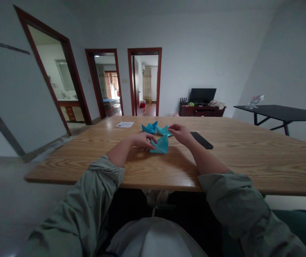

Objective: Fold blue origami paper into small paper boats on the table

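Three folded blue paper boats stand close together on the wooden table in front of me. My left hand [142,140] is at the left end of the nearest light-blue paper boat [160,144], with its thumb and fingers around that end. My right hand [179,132] reaches behind it, its fingertips closed at the right tip of a second light-blue paper boat [162,130]. A darker blue paper boat [149,127] sits at the back left, just beyond my left hand, and neither hand touches it.
On the wooden table [249,153], a black flat tablet-like object [201,140] lies right of my right hand. A printed paper [125,124] is at the far left. Beyond stand a cabinet with a screen [202,95] and a black table [284,112].
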Demonstrator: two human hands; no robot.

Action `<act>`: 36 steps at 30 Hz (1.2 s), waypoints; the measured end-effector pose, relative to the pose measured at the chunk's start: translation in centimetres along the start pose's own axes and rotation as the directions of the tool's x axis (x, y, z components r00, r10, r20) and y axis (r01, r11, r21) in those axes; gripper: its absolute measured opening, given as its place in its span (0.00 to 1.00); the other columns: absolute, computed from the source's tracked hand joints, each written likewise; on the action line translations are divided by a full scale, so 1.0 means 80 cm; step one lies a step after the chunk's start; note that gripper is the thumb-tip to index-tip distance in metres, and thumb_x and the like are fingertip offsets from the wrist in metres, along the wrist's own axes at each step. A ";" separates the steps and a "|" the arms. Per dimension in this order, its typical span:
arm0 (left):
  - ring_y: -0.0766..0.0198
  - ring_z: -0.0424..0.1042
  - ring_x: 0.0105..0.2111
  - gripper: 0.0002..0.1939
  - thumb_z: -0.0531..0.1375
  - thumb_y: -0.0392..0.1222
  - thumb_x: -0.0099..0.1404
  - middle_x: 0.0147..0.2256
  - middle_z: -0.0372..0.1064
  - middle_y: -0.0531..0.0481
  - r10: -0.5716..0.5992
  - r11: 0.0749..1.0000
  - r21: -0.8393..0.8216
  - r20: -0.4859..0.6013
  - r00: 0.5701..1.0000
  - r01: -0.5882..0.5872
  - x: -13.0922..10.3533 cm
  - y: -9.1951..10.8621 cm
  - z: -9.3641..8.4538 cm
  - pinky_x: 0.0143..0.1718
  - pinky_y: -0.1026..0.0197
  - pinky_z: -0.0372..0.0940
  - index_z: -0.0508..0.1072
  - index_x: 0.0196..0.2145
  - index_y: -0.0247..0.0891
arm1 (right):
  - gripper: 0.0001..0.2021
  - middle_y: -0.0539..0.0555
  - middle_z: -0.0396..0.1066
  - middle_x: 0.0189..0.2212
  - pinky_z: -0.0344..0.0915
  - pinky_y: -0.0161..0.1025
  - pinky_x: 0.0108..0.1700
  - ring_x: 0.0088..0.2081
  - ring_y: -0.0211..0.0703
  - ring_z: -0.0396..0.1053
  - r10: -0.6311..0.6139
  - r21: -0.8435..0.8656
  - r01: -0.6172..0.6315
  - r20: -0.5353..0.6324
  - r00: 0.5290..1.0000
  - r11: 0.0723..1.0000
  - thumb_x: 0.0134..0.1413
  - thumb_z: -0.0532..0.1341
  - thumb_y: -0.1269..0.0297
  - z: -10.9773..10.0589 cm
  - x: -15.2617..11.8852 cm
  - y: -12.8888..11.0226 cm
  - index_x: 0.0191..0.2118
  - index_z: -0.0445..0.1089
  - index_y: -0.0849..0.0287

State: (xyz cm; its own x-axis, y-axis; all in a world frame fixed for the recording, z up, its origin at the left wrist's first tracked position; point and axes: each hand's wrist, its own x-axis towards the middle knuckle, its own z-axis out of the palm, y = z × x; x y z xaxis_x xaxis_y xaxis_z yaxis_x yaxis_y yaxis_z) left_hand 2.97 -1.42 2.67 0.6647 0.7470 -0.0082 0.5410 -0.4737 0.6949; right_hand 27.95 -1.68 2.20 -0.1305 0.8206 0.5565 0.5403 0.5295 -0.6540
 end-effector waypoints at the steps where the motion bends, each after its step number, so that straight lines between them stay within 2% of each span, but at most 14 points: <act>1: 0.66 0.68 0.25 0.24 0.69 0.50 0.45 0.27 0.71 0.52 -0.028 0.999 0.030 -0.012 1.000 0.028 0.000 0.000 -0.001 0.28 0.64 0.61 0.76 0.40 0.37 | 0.11 0.54 0.74 0.29 0.63 0.35 0.35 0.32 0.40 0.69 0.044 -0.041 -0.047 -0.081 0.996 0.998 0.51 0.59 0.61 -0.006 0.003 0.006 0.34 0.74 0.63; 4: 0.66 0.67 0.24 0.20 0.68 0.49 0.45 0.24 0.70 0.53 -0.039 0.995 0.091 -0.097 0.995 0.047 0.001 -0.006 -0.009 0.27 0.65 0.60 0.77 0.35 0.37 | 0.09 0.53 0.73 0.27 0.61 0.35 0.33 0.31 0.40 0.69 0.129 -0.155 -0.166 -0.221 0.967 0.974 0.49 0.59 0.64 -0.021 0.006 0.023 0.32 0.74 0.62; 8: 0.66 0.68 0.25 0.18 0.65 0.44 0.47 0.25 0.71 0.52 -0.014 0.998 0.052 -0.193 0.981 0.025 -0.003 -0.026 -0.028 0.27 0.65 0.62 0.76 0.37 0.36 | 0.09 0.52 0.73 0.27 0.59 0.34 0.31 0.30 0.39 0.68 0.169 -0.225 -0.219 -0.225 0.960 0.949 0.49 0.58 0.63 -0.026 0.006 0.042 0.33 0.74 0.61; 10: 0.66 0.68 0.25 0.16 0.63 0.42 0.49 0.26 0.71 0.51 0.025 0.999 0.049 -0.314 0.949 -0.011 -0.009 -0.038 -0.039 0.28 0.64 0.62 0.75 0.37 0.35 | 0.09 0.52 0.73 0.27 0.59 0.34 0.31 0.30 0.39 0.68 0.173 -0.237 -0.222 -0.208 0.963 0.946 0.49 0.58 0.63 -0.023 0.007 0.048 0.33 0.74 0.60; 14: 0.65 0.69 0.27 0.13 0.62 0.41 0.49 0.30 0.72 0.50 0.080 0.994 0.105 -0.542 0.837 -0.027 -0.025 -0.060 -0.062 0.30 0.64 0.63 0.73 0.34 0.34 | 0.08 0.52 0.74 0.29 0.60 0.33 0.33 0.30 0.37 0.68 0.159 -0.247 -0.183 -0.116 0.980 0.952 0.48 0.59 0.65 -0.014 0.007 0.051 0.34 0.73 0.60; 18: 0.65 0.68 0.26 0.11 0.60 0.41 0.50 0.27 0.70 0.51 0.057 0.976 0.182 -0.748 0.662 0.121 -0.042 -0.079 -0.080 0.30 0.64 0.63 0.72 0.33 0.35 | 0.08 0.52 0.74 0.29 0.60 0.32 0.33 0.30 0.37 0.68 0.172 -0.247 -0.188 -0.085 0.981 0.950 0.48 0.59 0.66 -0.010 0.005 0.048 0.34 0.73 0.60; 21: 0.65 0.69 0.30 0.09 0.58 0.40 0.52 0.35 0.72 0.49 0.102 0.968 0.210 -0.832 0.545 0.140 -0.049 -0.087 -0.088 0.34 0.63 0.64 0.70 0.33 0.36 | 0.08 0.52 0.74 0.29 0.60 0.32 0.32 0.30 0.37 0.68 0.189 -0.245 -0.202 -0.074 0.979 0.948 0.48 0.59 0.66 -0.010 0.005 0.048 0.35 0.73 0.60; 23: 0.65 0.69 0.34 0.09 0.57 0.38 0.53 0.40 0.71 0.48 0.133 0.961 0.235 -0.851 0.508 0.142 -0.050 -0.088 -0.090 0.38 0.64 0.65 0.68 0.34 0.37 | 0.09 0.53 0.74 0.30 0.60 0.32 0.32 0.30 0.38 0.68 0.205 -0.244 -0.211 -0.048 0.978 0.946 0.48 0.59 0.66 -0.009 0.005 0.049 0.36 0.73 0.60; 25: 0.65 0.70 0.37 0.09 0.57 0.37 0.54 0.43 0.70 0.47 0.130 0.953 0.248 -0.855 0.503 0.175 -0.050 -0.087 -0.091 0.41 0.64 0.65 0.68 0.36 0.37 | 0.09 0.53 0.74 0.30 0.60 0.32 0.32 0.29 0.37 0.67 0.220 -0.249 -0.218 -0.020 0.975 0.944 0.48 0.59 0.66 -0.007 0.005 0.050 0.37 0.73 0.60; 27: 0.63 0.70 0.40 0.12 0.56 0.37 0.55 0.44 0.69 0.46 0.087 0.949 0.229 -0.851 0.517 0.216 -0.048 -0.088 -0.090 0.42 0.63 0.65 0.68 0.39 0.37 | 0.10 0.53 0.74 0.30 0.60 0.32 0.31 0.28 0.37 0.67 0.225 -0.252 -0.217 0.003 0.974 0.943 0.48 0.60 0.66 -0.004 0.005 0.050 0.37 0.73 0.61; 29: 0.63 0.71 0.40 0.20 0.58 0.36 0.55 0.48 0.67 0.44 0.040 0.957 0.189 -0.839 0.543 0.221 -0.046 -0.091 -0.087 0.42 0.63 0.65 0.66 0.47 0.37 | 0.10 0.53 0.73 0.30 0.60 0.31 0.30 0.27 0.36 0.67 0.238 -0.248 -0.225 0.021 0.971 0.942 0.48 0.60 0.66 -0.003 0.004 0.049 0.38 0.73 0.61; 31: 0.62 0.71 0.41 0.34 0.60 0.36 0.53 0.53 0.63 0.40 -0.007 0.967 0.144 -0.812 0.584 0.211 -0.046 -0.097 -0.082 0.42 0.63 0.65 0.57 0.58 0.37 | 0.11 0.53 0.73 0.30 0.59 0.31 0.28 0.25 0.35 0.66 0.271 -0.233 -0.253 0.048 0.961 0.939 0.48 0.60 0.66 -0.001 0.002 0.047 0.39 0.72 0.61; 33: 0.59 0.71 0.43 0.47 0.64 0.35 0.49 0.55 0.61 0.36 -0.092 0.962 0.098 -0.762 0.641 0.254 -0.047 -0.103 -0.077 0.43 0.62 0.64 0.46 0.63 0.36 | 0.11 0.53 0.73 0.30 0.59 0.30 0.26 0.24 0.34 0.65 0.312 -0.225 -0.286 0.089 0.946 0.932 0.49 0.60 0.66 0.000 0.000 0.046 0.40 0.72 0.61; 36: 0.55 0.71 0.43 0.52 0.66 0.35 0.46 0.51 0.66 0.34 -0.257 0.921 0.054 -0.660 0.706 0.385 -0.050 -0.112 -0.075 0.43 0.60 0.63 0.45 0.64 0.35 | 0.11 0.52 0.73 0.28 0.59 0.30 0.25 0.24 0.35 0.65 0.323 -0.241 -0.281 0.157 0.933 0.929 0.48 0.61 0.66 0.002 -0.002 0.048 0.39 0.73 0.61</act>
State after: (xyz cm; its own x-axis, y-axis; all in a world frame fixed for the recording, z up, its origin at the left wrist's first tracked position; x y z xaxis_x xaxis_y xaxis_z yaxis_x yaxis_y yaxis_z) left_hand -7.58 2.64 0.77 -0.0093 0.9569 0.2903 0.7822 -0.1739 0.5983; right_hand 29.88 0.23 -0.48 -0.0776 0.9705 0.2282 0.7387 0.2097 -0.6406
